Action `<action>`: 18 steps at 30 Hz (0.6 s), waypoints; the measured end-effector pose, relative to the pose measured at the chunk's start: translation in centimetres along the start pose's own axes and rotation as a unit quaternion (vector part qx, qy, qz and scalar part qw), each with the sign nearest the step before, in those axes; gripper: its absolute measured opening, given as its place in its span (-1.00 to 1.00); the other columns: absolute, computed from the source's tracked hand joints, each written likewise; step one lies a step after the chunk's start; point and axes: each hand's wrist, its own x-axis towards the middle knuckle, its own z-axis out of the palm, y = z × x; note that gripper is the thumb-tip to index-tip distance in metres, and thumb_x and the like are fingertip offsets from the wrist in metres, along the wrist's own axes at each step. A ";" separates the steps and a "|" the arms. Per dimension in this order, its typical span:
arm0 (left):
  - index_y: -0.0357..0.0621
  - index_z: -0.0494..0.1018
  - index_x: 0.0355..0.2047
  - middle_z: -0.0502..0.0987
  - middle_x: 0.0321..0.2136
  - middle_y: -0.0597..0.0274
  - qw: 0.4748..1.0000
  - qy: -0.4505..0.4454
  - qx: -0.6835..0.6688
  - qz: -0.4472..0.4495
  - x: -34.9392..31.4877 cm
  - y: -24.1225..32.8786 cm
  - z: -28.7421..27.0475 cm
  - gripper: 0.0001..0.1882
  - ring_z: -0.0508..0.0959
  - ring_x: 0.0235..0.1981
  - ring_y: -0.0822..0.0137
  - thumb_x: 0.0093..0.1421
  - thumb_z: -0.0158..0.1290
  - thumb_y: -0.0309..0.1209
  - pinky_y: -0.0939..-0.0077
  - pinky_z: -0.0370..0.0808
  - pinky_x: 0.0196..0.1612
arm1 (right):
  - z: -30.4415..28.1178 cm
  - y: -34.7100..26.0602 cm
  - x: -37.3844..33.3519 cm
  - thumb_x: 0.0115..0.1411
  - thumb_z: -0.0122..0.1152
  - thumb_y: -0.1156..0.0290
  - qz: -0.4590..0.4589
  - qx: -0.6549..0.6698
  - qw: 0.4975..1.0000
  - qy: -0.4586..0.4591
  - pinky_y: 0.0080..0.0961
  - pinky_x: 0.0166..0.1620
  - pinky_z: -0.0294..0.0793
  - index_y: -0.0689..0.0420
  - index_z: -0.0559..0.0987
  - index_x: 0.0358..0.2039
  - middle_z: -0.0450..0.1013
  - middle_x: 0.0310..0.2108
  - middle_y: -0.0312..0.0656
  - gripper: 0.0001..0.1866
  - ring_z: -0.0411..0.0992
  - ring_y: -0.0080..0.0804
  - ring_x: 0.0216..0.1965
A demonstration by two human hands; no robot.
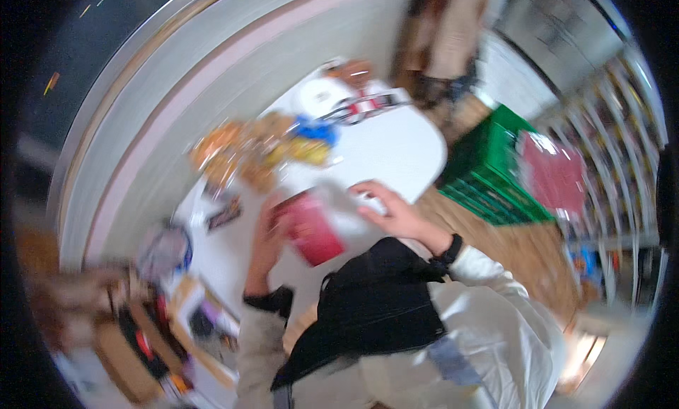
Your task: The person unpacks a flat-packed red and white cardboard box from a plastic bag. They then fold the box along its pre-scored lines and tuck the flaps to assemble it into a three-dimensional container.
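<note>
One flat, rectangular pink-red packet (pixel 311 226) was over the white, round-cornered tabletop (pixel 407 151). Our bare left hand's (pixel 267 232) grip appeared closed on its left edge, probably to steady it; our bare right hand's (pixel 389 207) grip was loosely spread, apart from it. Shiny clear bags of orange-yellow items (pixel 237 154) crowded the far side; black cloth (pixel 382 296) hid our near edge.
</note>
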 end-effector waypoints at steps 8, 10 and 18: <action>-0.08 0.28 0.22 0.37 0.12 0.09 0.888 0.374 -0.244 -0.109 0.0 -17.0 -20.8 -0.44 0.40 0.10 0.17 0.30 -0.06 -0.08 0.29 0.45 0.06 | -6.1 6.8 -11.6 0.29 0.10 0.32 0.219 -0.117 0.968 -0.026 -0.28 -0.10 0.49 0.07 0.47 0.03 0.55 -0.19 -0.08 -0.69 0.53 -0.12 -0.19; -0.11 0.32 0.19 0.40 0.09 0.09 0.875 0.408 -0.239 -0.105 0.4 -19.4 -23.3 -0.42 0.41 0.09 0.16 0.27 -0.06 -0.04 0.25 0.42 0.07 | -7.6 7.4 -14.5 0.32 0.09 0.31 0.320 -0.087 0.943 0.002 -0.36 -0.08 0.49 0.11 0.48 0.02 0.56 -0.18 -0.09 -0.70 0.54 -0.24 -0.18; -0.20 0.44 -0.12 0.51 -0.15 0.14 0.865 0.486 0.121 -0.012 0.8 -21.0 -20.0 -0.59 0.49 -0.09 0.15 0.20 -0.04 -0.12 0.23 0.41 -0.05 | -18.3 19.0 -29.2 0.33 -0.02 0.44 0.423 0.242 0.690 0.534 -0.37 -0.19 0.54 0.16 0.37 0.01 0.53 -0.17 -0.06 -0.75 0.53 -0.29 -0.23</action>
